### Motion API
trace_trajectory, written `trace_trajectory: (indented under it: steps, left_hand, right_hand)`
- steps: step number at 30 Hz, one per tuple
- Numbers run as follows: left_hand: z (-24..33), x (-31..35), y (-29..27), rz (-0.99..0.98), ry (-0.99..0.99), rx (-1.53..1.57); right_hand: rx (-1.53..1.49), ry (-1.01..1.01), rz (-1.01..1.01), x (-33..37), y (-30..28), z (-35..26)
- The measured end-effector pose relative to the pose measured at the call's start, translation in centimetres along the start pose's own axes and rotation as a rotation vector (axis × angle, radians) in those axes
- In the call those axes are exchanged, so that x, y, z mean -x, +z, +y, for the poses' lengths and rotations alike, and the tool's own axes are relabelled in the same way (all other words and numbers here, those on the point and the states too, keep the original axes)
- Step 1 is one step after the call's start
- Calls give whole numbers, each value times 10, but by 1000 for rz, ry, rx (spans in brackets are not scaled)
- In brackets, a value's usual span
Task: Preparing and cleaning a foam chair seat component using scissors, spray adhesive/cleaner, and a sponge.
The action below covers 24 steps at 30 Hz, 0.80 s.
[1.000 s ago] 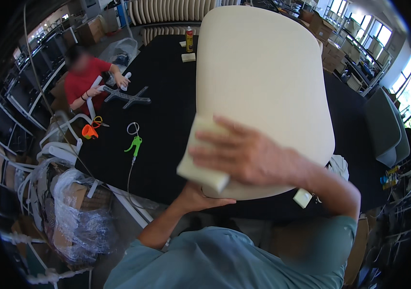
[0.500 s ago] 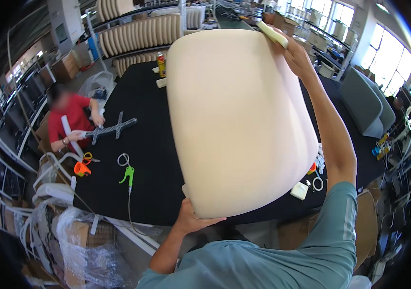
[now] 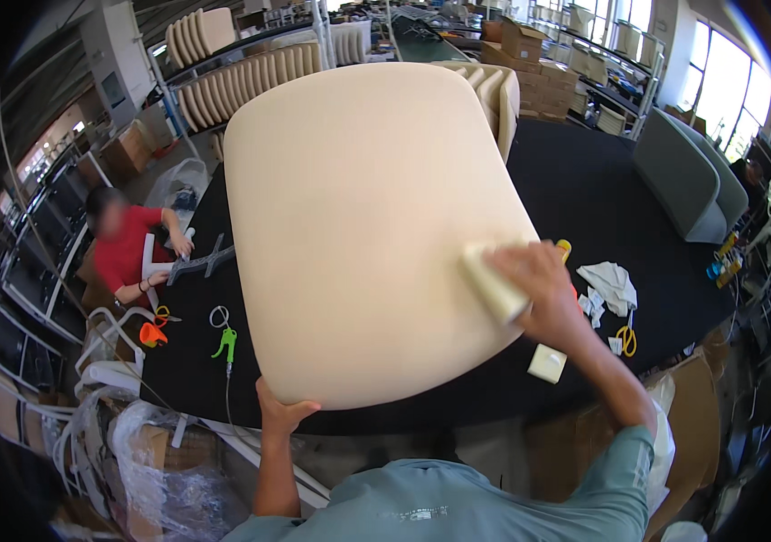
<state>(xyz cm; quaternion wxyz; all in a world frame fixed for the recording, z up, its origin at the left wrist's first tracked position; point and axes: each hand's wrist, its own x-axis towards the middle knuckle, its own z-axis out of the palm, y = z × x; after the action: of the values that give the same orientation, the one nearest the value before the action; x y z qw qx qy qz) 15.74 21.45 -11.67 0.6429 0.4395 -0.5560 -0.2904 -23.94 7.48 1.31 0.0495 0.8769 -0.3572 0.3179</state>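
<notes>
A large cream upholstered chair panel (image 3: 367, 217) with rounded corners is held up over the black table, its broad face toward me. My left hand (image 3: 282, 411) grips its lower left corner, thumb on the face and the other fingers hidden behind. My right hand (image 3: 534, 285), somewhat blurred, is closed on a pale yellow sponge (image 3: 494, 285) that lies against the panel's lower right face. A second pale sponge block (image 3: 547, 363) rests on the table below that hand.
The black table (image 3: 584, 190) bears a green air blow gun (image 3: 226, 343), an orange-handled tool (image 3: 152, 334), yellow scissors (image 3: 627, 336), white cloths (image 3: 611, 285) and grey panels (image 3: 688, 181). At left, a person in red (image 3: 128, 244) handles a grey cross-shaped frame (image 3: 205, 262). Cream panels (image 3: 250, 86) fill a rack behind.
My right hand and its sponge have come down from the panel's top right corner to its lower right face. The panel has shifted left, with my left hand still at its lower corner.
</notes>
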Motion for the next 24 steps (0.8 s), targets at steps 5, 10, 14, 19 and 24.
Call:
trace_trajectory:
  steps: [5, 10, 14, 19, 24]
  left_hand:
    - [16, 18, 7, 40, -85, 14]
    - [15, 27, 18, -104, -61, -10]
    - [26, 26, 34, -142, -30, 34]
    - [25, 36, 28, -113, -30, 47]
    - [27, 29, 21, -20, -146, -56]
  right_hand:
    - [72, -462, -125, -24, 3, -5]
    - [357, -345, 401, -189, 6, 59]
    - [76, -365, 552, -285, 6, 28]
    - [-166, -894, 10, -239, 74, -100]
    - [-53, -1264, -294, -164, 83, -134]
